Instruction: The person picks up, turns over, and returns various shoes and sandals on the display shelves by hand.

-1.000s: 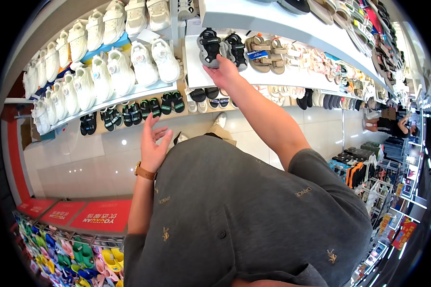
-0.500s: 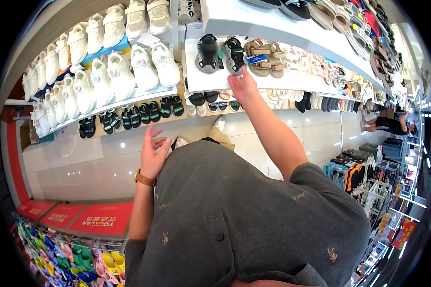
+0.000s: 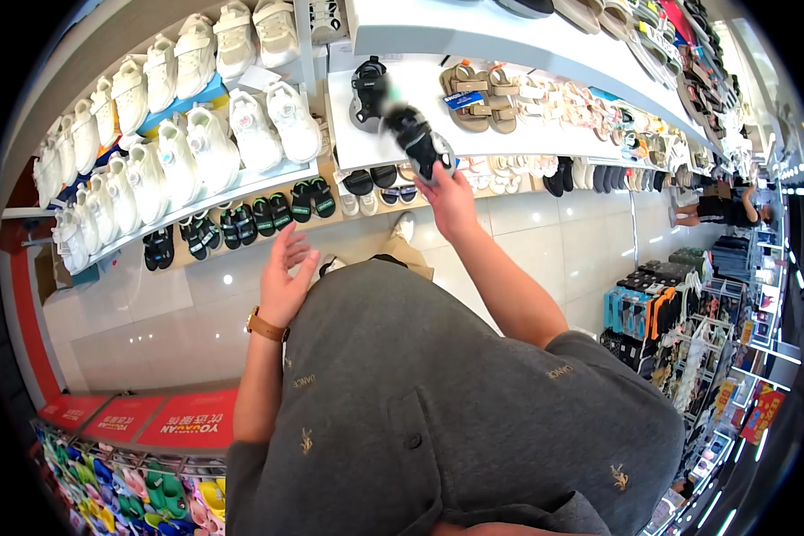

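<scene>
My right hand (image 3: 449, 201) grips a black-and-grey sandal (image 3: 418, 143) by its near end, just off the front of the white shelf (image 3: 348, 152). The sandal is tilted, and its far end is smeared by motion. Its matching black sandal (image 3: 367, 94) stands on the shelf to the left. To the right lies a pair of brown strap sandals (image 3: 479, 96) with a blue tag. My left hand (image 3: 286, 281), with a brown watch strap at the wrist, hangs in front of my body. Its fingers are apart and hold nothing.
Rows of white sneakers (image 3: 183, 152) fill the shelves at left. Black sandals (image 3: 263, 217) line the low shelf below them. Colourful clogs (image 3: 165, 487) hang behind a red sign (image 3: 188, 415) at lower left. Clothing racks (image 3: 639, 313) stand at right; another person (image 3: 732, 217) is farther off.
My right hand has taken hold of the right-hand black sandal and lifted it off the shelf, drawing it toward me. My left hand stays low, its fingers slightly shifted.
</scene>
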`<state>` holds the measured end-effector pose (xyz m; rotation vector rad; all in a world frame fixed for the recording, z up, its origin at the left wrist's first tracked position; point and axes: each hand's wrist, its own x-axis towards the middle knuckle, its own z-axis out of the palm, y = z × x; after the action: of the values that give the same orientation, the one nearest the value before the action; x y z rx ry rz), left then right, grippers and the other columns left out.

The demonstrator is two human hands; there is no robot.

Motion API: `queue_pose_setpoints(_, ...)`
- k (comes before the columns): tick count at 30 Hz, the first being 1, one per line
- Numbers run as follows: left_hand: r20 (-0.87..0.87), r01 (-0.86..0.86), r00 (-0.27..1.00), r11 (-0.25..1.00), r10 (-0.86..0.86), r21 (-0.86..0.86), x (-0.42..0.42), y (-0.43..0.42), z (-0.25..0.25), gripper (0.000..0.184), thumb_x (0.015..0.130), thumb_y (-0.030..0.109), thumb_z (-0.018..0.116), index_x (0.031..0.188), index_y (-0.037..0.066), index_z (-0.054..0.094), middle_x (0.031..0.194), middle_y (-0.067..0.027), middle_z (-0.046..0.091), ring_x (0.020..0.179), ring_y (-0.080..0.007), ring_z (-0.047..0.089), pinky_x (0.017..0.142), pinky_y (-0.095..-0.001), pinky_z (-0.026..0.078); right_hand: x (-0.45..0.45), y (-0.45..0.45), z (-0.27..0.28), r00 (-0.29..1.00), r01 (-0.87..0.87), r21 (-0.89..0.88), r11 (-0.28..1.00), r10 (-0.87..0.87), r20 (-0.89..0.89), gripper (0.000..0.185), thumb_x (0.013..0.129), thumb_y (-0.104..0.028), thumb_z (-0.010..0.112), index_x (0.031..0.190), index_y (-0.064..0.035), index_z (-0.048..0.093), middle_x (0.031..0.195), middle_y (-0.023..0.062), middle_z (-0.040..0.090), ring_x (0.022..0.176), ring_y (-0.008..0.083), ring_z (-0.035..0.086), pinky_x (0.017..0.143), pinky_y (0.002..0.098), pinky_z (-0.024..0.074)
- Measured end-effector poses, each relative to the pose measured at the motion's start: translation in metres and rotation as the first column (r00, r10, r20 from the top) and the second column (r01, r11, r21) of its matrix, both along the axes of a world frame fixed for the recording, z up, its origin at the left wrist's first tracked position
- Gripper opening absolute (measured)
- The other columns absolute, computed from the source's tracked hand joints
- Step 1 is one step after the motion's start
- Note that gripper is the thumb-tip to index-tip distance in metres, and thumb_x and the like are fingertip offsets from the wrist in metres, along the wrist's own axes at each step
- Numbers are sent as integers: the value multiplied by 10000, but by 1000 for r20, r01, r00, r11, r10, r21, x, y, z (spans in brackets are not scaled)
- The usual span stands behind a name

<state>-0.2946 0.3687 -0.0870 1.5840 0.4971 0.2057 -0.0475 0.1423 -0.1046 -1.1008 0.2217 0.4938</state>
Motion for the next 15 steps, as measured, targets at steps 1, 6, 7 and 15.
queue_pose_setpoints(1,25,-13,1000,999,12,41,3,0,6,611,931,125,723,1466,23,446,1327,-172,582,1157,-235,610,978,-350,504,-13,-5,-2,997,-18,-68,998,23,77,311,1020,-125,606,1264,24,484,1244,135,610,1105,243,649,999,409,559)
queue_pose_setpoints(6,159,-6,980,786,-118,618,24,5,61,559,849,158,784,1353,25,581,1359,-177,580,1246,-351,558,1048,-417,447,-57,-11,5,865,-172,-277,945,279,417,373,995,-83,641,1311,43,489,1165,83,640,1026,128,616,894,282,516)
queue_pose_setpoints(7,165,6,974,746,-156,666,29,5,69,572,844,164,788,1359,29,581,1372,-173,578,1254,-350,553,1050,-419,441,-63,-5,14,841,-176,-265,948,284,460,403,983,-82,660,1323,52,492,1127,70,652,980,109,615,854,259,510)
queue_pose_setpoints(15,165,-11,962,574,-217,819,51,2,71,539,773,217,828,1248,50,638,1326,-147,602,1275,-359,533,1081,-478,390,-76,25,51,647,-338,-461,821,558,520,463,978,-67,656,1390,57,484,1193,83,643,1041,108,608,881,257,508)
